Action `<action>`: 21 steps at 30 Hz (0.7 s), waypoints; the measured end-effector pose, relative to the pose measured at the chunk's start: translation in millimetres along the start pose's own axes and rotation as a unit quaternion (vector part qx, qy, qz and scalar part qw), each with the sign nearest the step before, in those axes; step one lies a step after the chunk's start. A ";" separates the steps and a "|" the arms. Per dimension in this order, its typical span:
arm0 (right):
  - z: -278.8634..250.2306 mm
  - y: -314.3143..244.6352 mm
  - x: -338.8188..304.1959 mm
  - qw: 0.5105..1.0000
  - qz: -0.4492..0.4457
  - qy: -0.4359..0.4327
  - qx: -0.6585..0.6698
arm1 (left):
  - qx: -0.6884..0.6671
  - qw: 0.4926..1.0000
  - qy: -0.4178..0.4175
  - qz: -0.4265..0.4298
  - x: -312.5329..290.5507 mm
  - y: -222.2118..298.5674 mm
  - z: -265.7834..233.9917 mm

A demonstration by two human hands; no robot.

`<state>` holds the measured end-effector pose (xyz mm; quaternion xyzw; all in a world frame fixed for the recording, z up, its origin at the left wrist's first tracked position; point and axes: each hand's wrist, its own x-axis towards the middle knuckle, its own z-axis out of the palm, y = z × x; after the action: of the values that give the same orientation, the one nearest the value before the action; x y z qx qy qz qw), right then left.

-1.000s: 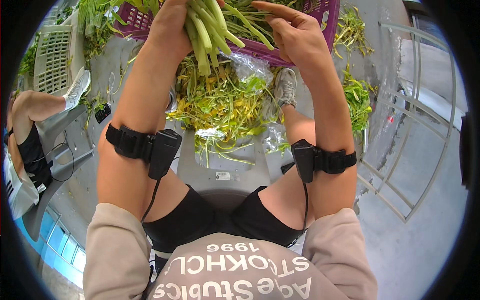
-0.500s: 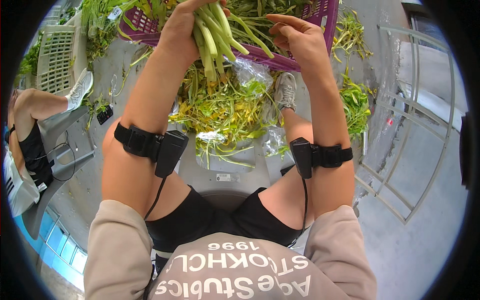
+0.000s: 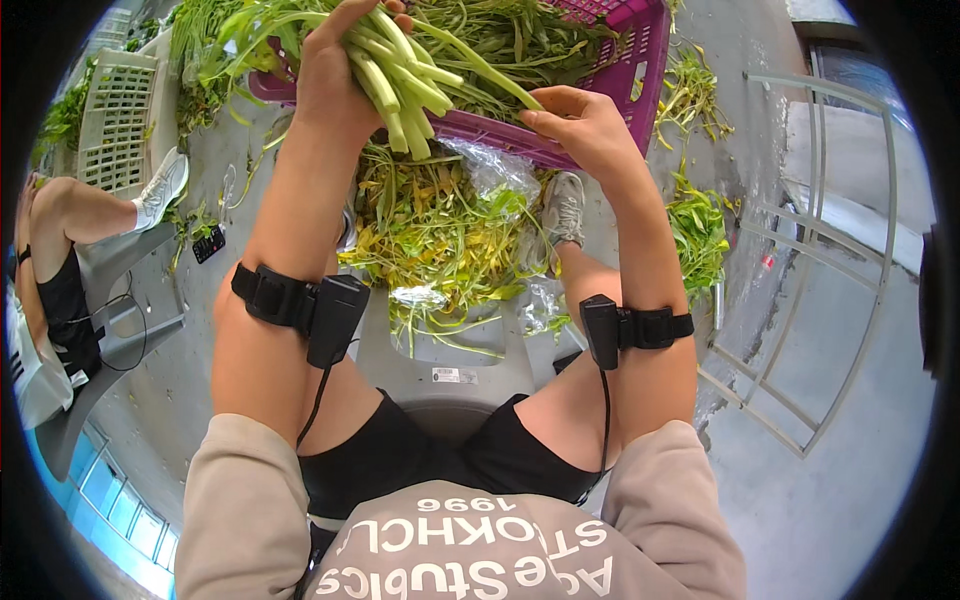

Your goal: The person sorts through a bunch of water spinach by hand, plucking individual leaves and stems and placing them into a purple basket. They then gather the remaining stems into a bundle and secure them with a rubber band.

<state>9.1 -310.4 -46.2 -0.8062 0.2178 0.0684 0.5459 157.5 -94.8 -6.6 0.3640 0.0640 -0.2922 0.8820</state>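
A thick bunch of hollow-stemmed leafy greens [image 3: 395,90], which looks like water spinach, is wrapped in my left hand [image 3: 335,80], its pale cut ends pointing down toward me. From this bunch one longer stem [image 3: 480,68] sticks out to the right. My right hand [image 3: 590,125] pinches that stem's tip between thumb and forefinger. Both hands are over the near rim of a purple plastic crate [image 3: 515,140]. Inside the crate lie more leafy greens [image 3: 500,45].
Yellowed leaves and stems [image 3: 430,225] are heaped on the floor between my feet, with clear plastic film [image 3: 495,170] by them. A metal frame [image 3: 815,240] lies to the right. On the left are a pale crate [image 3: 115,125] and a seated person's leg [image 3: 85,208].
My right hand has come down slightly and now pinches the tip of the protruding stem; before, its fingers were off it. My left hand has shifted a little left with the bunch.
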 end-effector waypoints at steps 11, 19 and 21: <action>8.1 -32.4 -15.7 0.969 0.058 -0.023 -0.239 | 0.008 1.000 -0.011 0.005 2.4 7.2 -2.6; 9.6 -23.2 -15.1 0.980 -0.035 0.052 -0.188 | 0.050 0.999 -0.003 0.002 14.3 4.4 -17.6; 9.7 -25.0 -13.9 0.985 -0.009 0.046 -0.163 | 0.074 0.996 0.055 0.020 22.9 2.5 -25.9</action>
<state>8.6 -290.0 -23.9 -0.8887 0.2214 0.0609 0.3968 180.2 -86.4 -31.3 0.4452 0.0828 -0.2581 0.8534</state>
